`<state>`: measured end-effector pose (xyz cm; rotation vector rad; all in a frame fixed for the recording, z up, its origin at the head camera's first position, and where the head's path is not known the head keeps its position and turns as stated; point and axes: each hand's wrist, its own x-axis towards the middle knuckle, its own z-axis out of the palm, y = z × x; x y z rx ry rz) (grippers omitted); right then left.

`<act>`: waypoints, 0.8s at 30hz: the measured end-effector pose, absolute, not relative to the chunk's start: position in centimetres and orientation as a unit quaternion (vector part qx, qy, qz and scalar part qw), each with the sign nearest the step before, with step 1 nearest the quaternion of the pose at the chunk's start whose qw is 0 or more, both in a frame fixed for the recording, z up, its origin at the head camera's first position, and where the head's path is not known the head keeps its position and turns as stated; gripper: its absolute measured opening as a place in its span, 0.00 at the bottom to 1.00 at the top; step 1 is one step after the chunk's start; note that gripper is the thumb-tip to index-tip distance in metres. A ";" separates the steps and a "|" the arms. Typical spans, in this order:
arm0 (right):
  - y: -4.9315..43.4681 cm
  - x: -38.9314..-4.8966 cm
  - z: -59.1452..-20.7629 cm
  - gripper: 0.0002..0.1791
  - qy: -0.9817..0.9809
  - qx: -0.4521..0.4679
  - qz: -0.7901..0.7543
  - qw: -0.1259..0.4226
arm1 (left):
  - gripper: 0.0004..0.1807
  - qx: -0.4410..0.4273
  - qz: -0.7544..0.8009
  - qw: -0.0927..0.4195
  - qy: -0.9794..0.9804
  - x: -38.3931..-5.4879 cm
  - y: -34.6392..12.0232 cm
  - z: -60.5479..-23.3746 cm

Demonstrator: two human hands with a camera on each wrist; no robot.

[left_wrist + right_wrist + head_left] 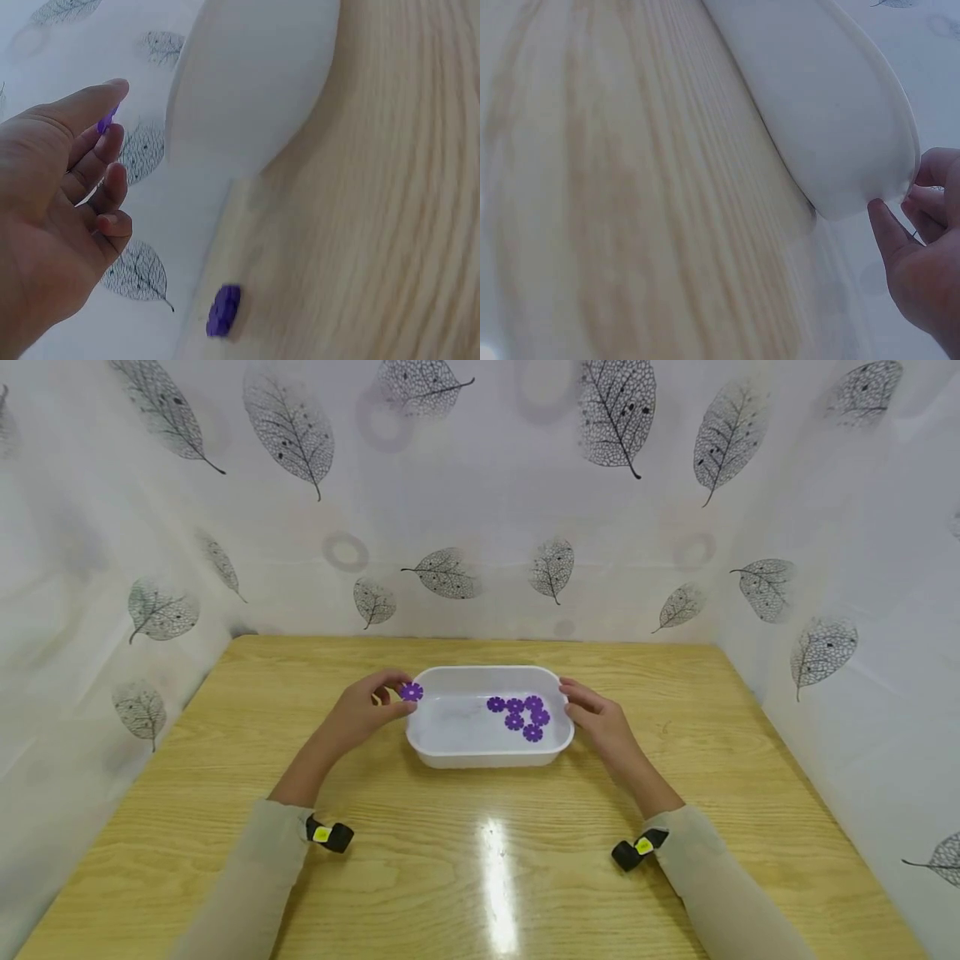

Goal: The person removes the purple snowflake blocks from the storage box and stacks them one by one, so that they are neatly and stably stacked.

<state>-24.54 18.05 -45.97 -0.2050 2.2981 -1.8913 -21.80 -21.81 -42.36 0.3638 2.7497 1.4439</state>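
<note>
Leaf-printed cloth [480,518] behind wooden table [420,835], left hand [366,701] with pinched purple flower [410,694], right hand [602,718] with grip on white tub [491,760]

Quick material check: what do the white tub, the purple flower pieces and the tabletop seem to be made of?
White tub: probably plastic, smooth and slightly glossy, with an even colour and rounded, moulded-looking rim.
Purple flower pieces: likely plastic, evenly coloured with notched edges; foam possible, finish unclear.
Tabletop: wood or wood-look laminate; it shows grain and a glossy light streak.

Tray [255,82] cropped in wrist views, sleeves [247,877] cut off
</note>
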 end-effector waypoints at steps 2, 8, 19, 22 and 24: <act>18.0 -24.6 -46.0 0.24 0.765 -0.069 -0.635 0.078 | 0.25 0.106 0.460 0.011 0.882 -21.7 -22.7 -42.7; 18.0 -24.7 -46.0 0.24 0.763 -0.069 -0.639 0.075 | 0.29 0.066 0.453 0.039 0.888 -21.2 -25.4 -43.7; 18.0 -24.7 -46.1 0.24 0.768 -0.064 -0.632 0.080 | 0.28 0.049 0.396 0.048 0.915 -20.7 -29.0 -45.1; 18.0 -24.7 -46.1 0.24 0.769 -0.066 -0.631 0.079 | 0.27 0.053 0.383 0.055 0.920 -20.8 -29.5 -45.6; 18.0 -24.7 -46.1 0.24 0.768 -0.068 -0.632 0.077 | 0.27 0.057 0.378 0.061 0.922 -20.8 -29.7 -45.9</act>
